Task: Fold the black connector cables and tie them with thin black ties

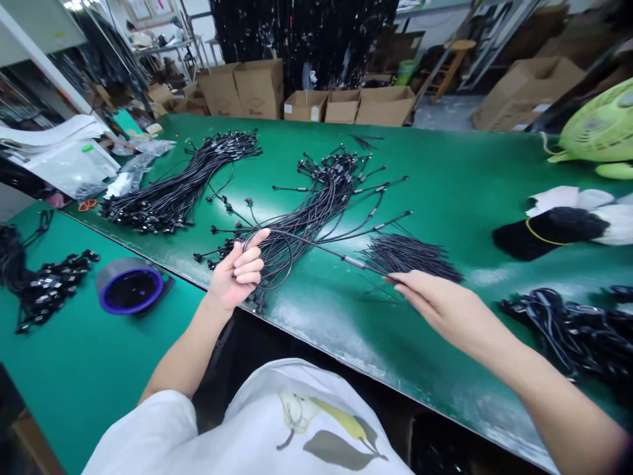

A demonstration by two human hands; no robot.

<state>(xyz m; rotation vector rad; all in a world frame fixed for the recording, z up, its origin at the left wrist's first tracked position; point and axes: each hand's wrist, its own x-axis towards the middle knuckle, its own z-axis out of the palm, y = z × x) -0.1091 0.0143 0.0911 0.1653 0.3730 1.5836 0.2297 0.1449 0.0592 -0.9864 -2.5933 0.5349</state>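
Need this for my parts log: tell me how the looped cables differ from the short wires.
The looped cables are long and curved; the short wires are short and nearly straight. The cables end in plugs; the wires show none. The cables are gripped in the left hand; the wires lie on the green mat. Both are black.

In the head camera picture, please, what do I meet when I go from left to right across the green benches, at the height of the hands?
Heap of black connector cables → grey tape roll with blue core → left hand → right hand → tangled dark cables
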